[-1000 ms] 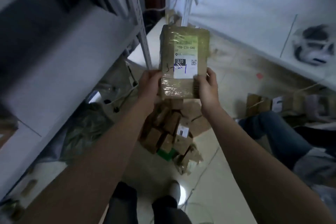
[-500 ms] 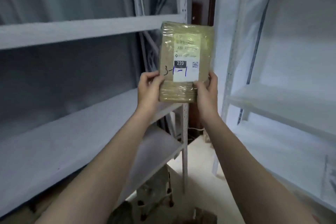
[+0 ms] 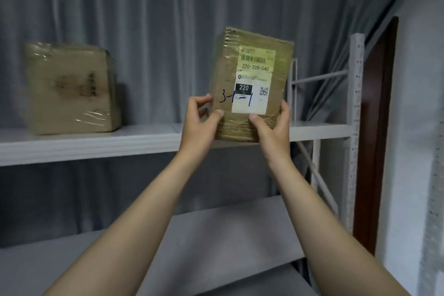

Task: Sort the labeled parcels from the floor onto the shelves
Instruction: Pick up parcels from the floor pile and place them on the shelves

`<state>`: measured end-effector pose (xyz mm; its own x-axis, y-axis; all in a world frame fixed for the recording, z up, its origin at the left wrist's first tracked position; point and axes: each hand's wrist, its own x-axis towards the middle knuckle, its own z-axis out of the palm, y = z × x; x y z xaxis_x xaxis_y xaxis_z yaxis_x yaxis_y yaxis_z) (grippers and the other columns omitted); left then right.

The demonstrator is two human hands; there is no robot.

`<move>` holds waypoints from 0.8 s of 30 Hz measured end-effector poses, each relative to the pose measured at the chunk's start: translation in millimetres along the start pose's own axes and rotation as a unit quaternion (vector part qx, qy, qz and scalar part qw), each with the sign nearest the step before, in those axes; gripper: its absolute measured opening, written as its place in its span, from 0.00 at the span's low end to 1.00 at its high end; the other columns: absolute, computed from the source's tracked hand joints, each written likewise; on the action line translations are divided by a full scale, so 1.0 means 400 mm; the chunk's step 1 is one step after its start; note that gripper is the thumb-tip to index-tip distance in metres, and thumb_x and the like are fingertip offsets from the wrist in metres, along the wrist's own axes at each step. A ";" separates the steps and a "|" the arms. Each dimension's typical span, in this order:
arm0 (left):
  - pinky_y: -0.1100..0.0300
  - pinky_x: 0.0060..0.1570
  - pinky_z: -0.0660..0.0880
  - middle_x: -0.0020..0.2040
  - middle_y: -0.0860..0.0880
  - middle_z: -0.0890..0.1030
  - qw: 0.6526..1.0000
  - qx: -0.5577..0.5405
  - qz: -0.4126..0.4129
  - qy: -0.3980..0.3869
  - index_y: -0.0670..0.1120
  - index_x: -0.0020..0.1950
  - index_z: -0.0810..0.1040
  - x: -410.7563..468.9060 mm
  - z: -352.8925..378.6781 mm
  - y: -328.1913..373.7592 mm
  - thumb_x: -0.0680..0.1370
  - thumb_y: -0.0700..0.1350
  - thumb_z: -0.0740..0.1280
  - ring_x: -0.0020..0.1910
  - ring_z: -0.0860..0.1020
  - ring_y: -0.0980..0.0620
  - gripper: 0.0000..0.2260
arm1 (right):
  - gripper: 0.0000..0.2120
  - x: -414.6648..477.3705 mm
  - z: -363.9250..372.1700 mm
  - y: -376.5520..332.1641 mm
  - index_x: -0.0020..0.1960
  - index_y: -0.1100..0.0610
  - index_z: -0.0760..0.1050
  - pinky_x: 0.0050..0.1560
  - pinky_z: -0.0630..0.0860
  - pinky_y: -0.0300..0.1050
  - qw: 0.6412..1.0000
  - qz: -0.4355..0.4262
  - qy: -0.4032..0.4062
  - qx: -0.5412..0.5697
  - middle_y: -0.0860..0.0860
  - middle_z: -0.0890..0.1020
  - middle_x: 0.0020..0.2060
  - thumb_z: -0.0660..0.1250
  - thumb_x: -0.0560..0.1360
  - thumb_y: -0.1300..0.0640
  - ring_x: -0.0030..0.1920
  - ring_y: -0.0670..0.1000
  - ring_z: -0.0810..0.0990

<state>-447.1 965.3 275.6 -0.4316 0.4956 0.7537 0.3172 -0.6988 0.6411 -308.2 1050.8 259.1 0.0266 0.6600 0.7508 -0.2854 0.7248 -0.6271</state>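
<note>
My left hand (image 3: 200,125) and right hand (image 3: 274,127) grip the lower sides of the labeled parcel (image 3: 249,84), upright at the front edge of the upper shelf (image 3: 96,144). I judge this the placing step: next I slide it in, well right of the other parcel (image 3: 69,89).

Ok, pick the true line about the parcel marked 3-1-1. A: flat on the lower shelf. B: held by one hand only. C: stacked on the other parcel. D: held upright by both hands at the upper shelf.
D: the left hand and right hand each grip a lower corner of the upright parcel at the upper shelf.
</note>
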 end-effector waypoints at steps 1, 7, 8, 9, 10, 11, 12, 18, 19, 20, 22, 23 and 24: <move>0.55 0.67 0.75 0.66 0.48 0.79 1.000 0.014 0.006 0.012 0.48 0.61 0.73 0.019 -0.054 0.011 0.80 0.36 0.68 0.66 0.78 0.50 0.13 | 0.36 0.003 0.059 -0.001 0.78 0.52 0.61 0.60 0.69 0.25 1.000 -0.005 -0.015 0.003 0.46 0.77 0.67 0.73 0.75 0.61 0.64 0.41 0.77; 0.62 0.60 0.75 0.61 0.50 0.79 0.992 0.082 0.039 0.082 0.46 0.62 0.72 0.087 -0.385 0.064 0.79 0.36 0.69 0.62 0.77 0.51 0.14 | 0.38 -0.030 0.409 -0.008 0.79 0.55 0.58 0.49 0.66 0.17 0.995 -0.012 -0.102 0.022 0.34 0.74 0.59 0.73 0.76 0.64 0.51 0.20 0.73; 0.63 0.59 0.74 0.60 0.52 0.78 0.990 0.095 0.044 0.094 0.46 0.62 0.71 0.089 -0.438 0.070 0.79 0.37 0.70 0.61 0.77 0.52 0.15 | 0.38 -0.045 0.462 -0.011 0.79 0.55 0.57 0.49 0.66 0.17 0.993 -0.008 -0.117 0.025 0.36 0.75 0.59 0.74 0.76 0.63 0.51 0.20 0.73; 0.62 0.59 0.75 0.59 0.54 0.78 0.987 0.110 0.050 0.105 0.47 0.62 0.71 0.091 -0.491 0.075 0.78 0.38 0.71 0.61 0.77 0.52 0.16 | 0.38 -0.061 0.515 -0.015 0.79 0.54 0.57 0.49 0.67 0.18 0.990 -0.004 -0.135 0.029 0.37 0.76 0.60 0.74 0.76 0.62 0.51 0.21 0.74; 0.62 0.59 0.76 0.60 0.56 0.77 0.984 0.127 0.055 0.115 0.49 0.64 0.71 0.090 -0.542 0.079 0.77 0.39 0.73 0.61 0.78 0.52 0.19 | 0.38 -0.076 0.566 -0.017 0.78 0.54 0.57 0.49 0.68 0.18 0.988 0.000 -0.153 0.035 0.39 0.76 0.60 0.74 0.75 0.62 0.51 0.22 0.74; 0.61 0.58 0.76 0.60 0.58 0.76 0.980 0.145 0.060 0.123 0.52 0.66 0.70 0.087 -0.595 0.082 0.76 0.40 0.74 0.61 0.78 0.54 0.22 | 0.38 -0.093 0.616 -0.018 0.78 0.53 0.58 0.50 0.69 0.19 0.984 0.005 -0.172 0.040 0.40 0.77 0.61 0.74 0.75 0.63 0.51 0.22 0.75; 0.62 0.58 0.77 0.60 0.60 0.75 0.976 0.162 0.064 0.130 0.55 0.67 0.68 0.083 -0.647 0.086 0.75 0.41 0.76 0.61 0.78 0.58 0.26 | 0.38 -0.111 0.666 -0.018 0.77 0.53 0.59 0.50 0.70 0.20 0.981 0.008 -0.188 0.043 0.40 0.76 0.60 0.75 0.75 0.63 0.51 0.22 0.75; 0.76 0.51 0.73 0.63 0.58 0.75 0.954 0.240 0.053 0.169 0.55 0.74 0.64 0.056 -0.941 0.105 0.74 0.41 0.77 0.53 0.74 0.77 0.34 | 0.39 -0.230 0.938 -0.039 0.78 0.56 0.58 0.50 0.68 0.21 0.960 0.025 -0.276 0.043 0.47 0.75 0.64 0.75 0.74 0.65 0.56 0.38 0.78; 0.74 0.54 0.73 0.65 0.56 0.74 0.951 0.250 0.051 0.175 0.56 0.74 0.63 0.052 -0.983 0.110 0.74 0.41 0.77 0.56 0.74 0.74 0.35 | 0.40 -0.248 0.979 -0.046 0.78 0.55 0.58 0.49 0.67 0.21 0.957 0.023 -0.285 0.044 0.47 0.75 0.64 0.75 0.74 0.64 0.57 0.42 0.78; 0.70 0.58 0.73 0.68 0.54 0.74 0.947 0.260 0.051 0.182 0.56 0.74 0.63 0.050 -1.023 0.116 0.74 0.41 0.77 0.58 0.74 0.71 0.35 | 0.40 -0.264 1.020 -0.053 0.78 0.55 0.58 0.48 0.67 0.20 0.955 0.022 -0.293 0.046 0.45 0.75 0.61 0.75 0.73 0.64 0.57 0.43 0.78; 0.67 0.60 0.73 0.68 0.54 0.73 0.938 0.279 0.057 0.197 0.53 0.76 0.62 0.052 -1.101 0.127 0.74 0.40 0.77 0.58 0.73 0.74 0.36 | 0.40 -0.296 1.098 -0.065 0.78 0.55 0.58 0.44 0.67 0.18 0.949 0.019 -0.311 0.047 0.39 0.75 0.56 0.75 0.73 0.63 0.52 0.36 0.77; 0.67 0.60 0.73 0.68 0.55 0.73 0.935 0.286 0.058 0.202 0.52 0.77 0.62 0.055 -1.139 0.132 0.74 0.40 0.77 0.56 0.73 0.76 0.37 | 0.40 -0.311 1.135 -0.070 0.78 0.54 0.58 0.43 0.67 0.19 0.947 0.019 -0.317 0.046 0.36 0.74 0.54 0.75 0.73 0.63 0.51 0.34 0.76; 0.67 0.60 0.74 0.68 0.54 0.74 0.933 0.291 0.057 0.205 0.52 0.78 0.62 0.057 -1.175 0.135 0.74 0.40 0.77 0.57 0.74 0.75 0.37 | 0.40 -0.325 1.170 -0.073 0.78 0.54 0.58 0.44 0.67 0.20 0.946 0.021 -0.321 0.046 0.35 0.73 0.54 0.75 0.73 0.63 0.51 0.34 0.76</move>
<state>-836.6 696.4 259.8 -0.6158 0.1127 0.7798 0.7338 -0.2784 0.6197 -751.8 851.1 277.1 -0.5651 0.4114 0.7151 -0.3558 0.6605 -0.6611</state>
